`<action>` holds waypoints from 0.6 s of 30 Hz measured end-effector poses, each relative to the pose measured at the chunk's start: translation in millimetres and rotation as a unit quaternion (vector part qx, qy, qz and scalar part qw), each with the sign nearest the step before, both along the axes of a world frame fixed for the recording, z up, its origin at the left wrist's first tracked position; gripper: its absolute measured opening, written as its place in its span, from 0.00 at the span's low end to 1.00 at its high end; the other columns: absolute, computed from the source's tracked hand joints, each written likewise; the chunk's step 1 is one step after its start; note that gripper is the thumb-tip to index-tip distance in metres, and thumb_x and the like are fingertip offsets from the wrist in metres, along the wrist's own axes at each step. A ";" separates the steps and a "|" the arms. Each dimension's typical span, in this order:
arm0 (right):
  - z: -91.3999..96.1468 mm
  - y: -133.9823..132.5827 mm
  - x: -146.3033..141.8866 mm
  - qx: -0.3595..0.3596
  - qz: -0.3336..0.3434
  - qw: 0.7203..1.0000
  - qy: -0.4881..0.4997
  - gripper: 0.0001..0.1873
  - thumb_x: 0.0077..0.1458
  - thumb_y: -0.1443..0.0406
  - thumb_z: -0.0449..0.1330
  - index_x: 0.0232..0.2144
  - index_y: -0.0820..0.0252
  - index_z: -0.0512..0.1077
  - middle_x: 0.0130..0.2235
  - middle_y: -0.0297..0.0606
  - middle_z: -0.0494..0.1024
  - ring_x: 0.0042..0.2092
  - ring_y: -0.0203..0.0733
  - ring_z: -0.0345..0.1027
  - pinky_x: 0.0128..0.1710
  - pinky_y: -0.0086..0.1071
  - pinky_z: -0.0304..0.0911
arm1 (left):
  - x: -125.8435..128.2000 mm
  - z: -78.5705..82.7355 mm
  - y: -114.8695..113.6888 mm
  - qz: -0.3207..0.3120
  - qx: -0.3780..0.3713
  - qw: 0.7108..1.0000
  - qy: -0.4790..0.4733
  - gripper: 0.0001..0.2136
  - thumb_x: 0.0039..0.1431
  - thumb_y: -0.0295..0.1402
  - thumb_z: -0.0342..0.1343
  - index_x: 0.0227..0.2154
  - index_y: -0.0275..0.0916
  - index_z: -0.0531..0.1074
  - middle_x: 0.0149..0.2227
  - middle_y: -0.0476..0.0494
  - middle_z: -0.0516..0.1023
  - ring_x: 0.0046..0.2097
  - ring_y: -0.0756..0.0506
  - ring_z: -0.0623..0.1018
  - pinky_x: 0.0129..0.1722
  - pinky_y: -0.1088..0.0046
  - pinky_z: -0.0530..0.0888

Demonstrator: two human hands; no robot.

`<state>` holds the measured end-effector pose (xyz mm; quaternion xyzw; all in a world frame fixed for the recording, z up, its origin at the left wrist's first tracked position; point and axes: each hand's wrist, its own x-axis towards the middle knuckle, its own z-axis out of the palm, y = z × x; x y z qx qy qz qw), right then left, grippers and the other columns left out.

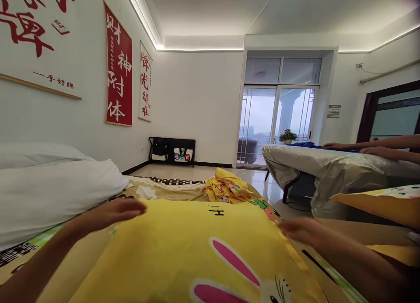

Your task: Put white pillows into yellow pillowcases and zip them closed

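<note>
A yellow pillowcase (170,246) printed with a white rabbit, a carrot and "Hi" lettering lies spread in front of me. Whether a pillow fills it, I cannot tell. At its far left corner is my left hand (129,210), fingers stretched out and nothing seen in them. My right hand (300,231) is at the right edge, close to the carrot print; it is slightly blurred, its fingers extended toward the cloth. Beyond the pillowcase sits a crumpled heap of yellow printed cloth (228,187).
White pillows (59,185) are piled at the left on the patterned bedding. To the right, another person's hands (377,151) rest on blue cloth over a plastic-covered table (328,161). A folded yellow cloth (380,200) juts in at right. A low black rack (172,150) stands by the far wall.
</note>
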<state>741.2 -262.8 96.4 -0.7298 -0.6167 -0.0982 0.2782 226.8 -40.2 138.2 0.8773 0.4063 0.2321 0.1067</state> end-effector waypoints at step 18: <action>-98.7 100.7 -137.1 -0.092 -0.026 0.994 -0.056 0.27 0.65 0.55 0.38 0.62 0.56 0.54 0.65 0.41 0.54 0.66 0.41 0.44 0.62 0.45 0.43 | 141.5 -117.5 -12.3 0.005 0.027 0.993 0.111 0.24 0.65 0.43 0.35 0.61 0.43 0.57 0.65 0.45 0.55 0.66 0.45 0.54 0.64 0.58 0.51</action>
